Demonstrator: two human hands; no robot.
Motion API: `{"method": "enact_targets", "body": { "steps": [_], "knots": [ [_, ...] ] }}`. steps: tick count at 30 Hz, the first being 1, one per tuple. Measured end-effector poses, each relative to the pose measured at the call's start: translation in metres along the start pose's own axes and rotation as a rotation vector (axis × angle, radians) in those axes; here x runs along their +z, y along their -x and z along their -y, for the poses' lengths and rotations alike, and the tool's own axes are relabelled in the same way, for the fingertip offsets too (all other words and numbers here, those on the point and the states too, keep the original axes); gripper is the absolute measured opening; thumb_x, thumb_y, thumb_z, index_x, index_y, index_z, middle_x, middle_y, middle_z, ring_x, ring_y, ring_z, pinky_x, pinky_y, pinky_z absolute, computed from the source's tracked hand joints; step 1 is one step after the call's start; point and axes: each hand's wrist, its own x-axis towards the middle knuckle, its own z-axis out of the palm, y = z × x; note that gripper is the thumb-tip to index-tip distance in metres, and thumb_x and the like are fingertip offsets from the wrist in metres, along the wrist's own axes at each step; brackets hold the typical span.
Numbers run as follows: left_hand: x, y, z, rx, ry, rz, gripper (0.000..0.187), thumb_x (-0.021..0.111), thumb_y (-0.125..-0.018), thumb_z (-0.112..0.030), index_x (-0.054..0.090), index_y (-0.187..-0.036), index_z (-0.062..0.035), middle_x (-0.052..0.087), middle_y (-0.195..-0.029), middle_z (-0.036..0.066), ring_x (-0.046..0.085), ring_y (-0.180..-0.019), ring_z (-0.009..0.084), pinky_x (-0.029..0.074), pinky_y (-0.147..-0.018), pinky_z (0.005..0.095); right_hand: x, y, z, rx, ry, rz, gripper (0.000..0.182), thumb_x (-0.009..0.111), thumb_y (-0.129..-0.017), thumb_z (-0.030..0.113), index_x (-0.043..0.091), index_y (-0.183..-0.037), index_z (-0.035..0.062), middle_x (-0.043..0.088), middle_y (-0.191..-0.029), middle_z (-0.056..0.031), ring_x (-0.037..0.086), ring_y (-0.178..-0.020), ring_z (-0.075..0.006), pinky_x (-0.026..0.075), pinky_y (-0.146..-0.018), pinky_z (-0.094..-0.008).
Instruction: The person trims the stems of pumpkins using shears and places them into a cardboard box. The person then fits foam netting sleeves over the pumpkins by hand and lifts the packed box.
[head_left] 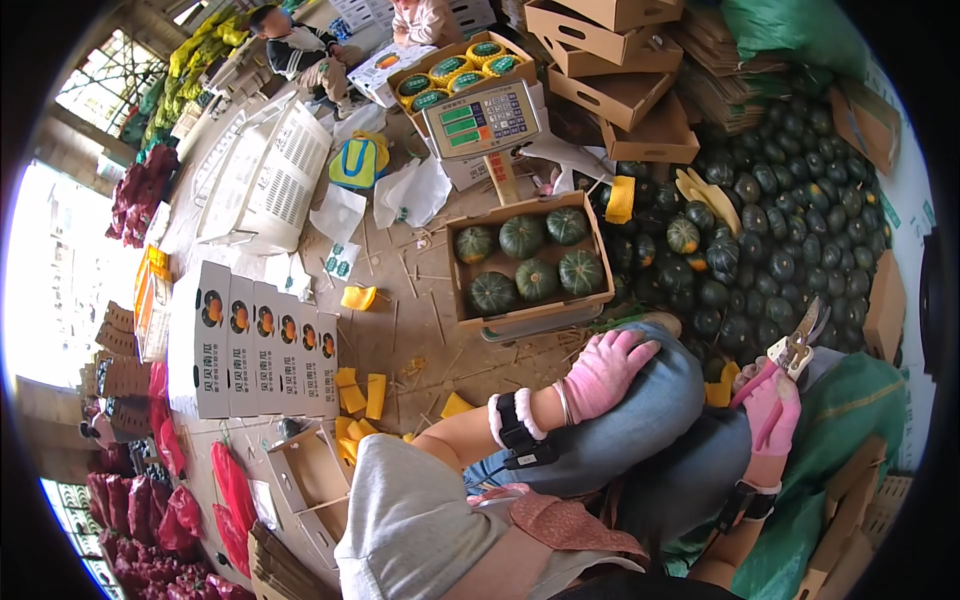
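My left hand [606,376], in a pink glove, lies on my knee over blue jeans, fingers stretched and holding nothing. My right hand [772,408], gloved in pink too, is closed around the red handles of pruning shears [792,352]. Their blades point up and away, near the pile of dark green squashes [765,250]. Ahead of my left hand, an open cardboard box [462,292] with several green squashes rests on a scale. The scale's display [482,120] stands behind it.
A box of squashes in yellow foam nets [455,68] stands farther back. Empty cartons [610,85] are stacked at upper right. White printed boxes [250,345] and a white plastic crate [265,175] stand left. Yellow foam nets [358,297] litter the floor. Two people [300,48] sit at the back.
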Motion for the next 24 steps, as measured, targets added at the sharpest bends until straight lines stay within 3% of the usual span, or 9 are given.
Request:
{"method": "enact_targets", "body": {
  "steps": [24],
  "knots": [
    [-0.0008, -0.0013, -0.0008, 0.004, 0.025, -0.008, 0.038, 0.05, -0.082, -0.014, 0.05, -0.12, -0.0117, 0.052, -0.113, 0.014, 0.052, -0.103, 0.0328, 0.042, -0.088, 0.0433, -0.0035, 0.001, -0.0001, -0.014, -0.022, 0.037, 0.05, 0.062, -0.077, 0.031, 0.048, -0.113, 0.0005, 0.052, -0.1, -0.0081, 0.051, -0.094, -0.0225, 0.041, -0.084, -0.0372]
  ]
}}
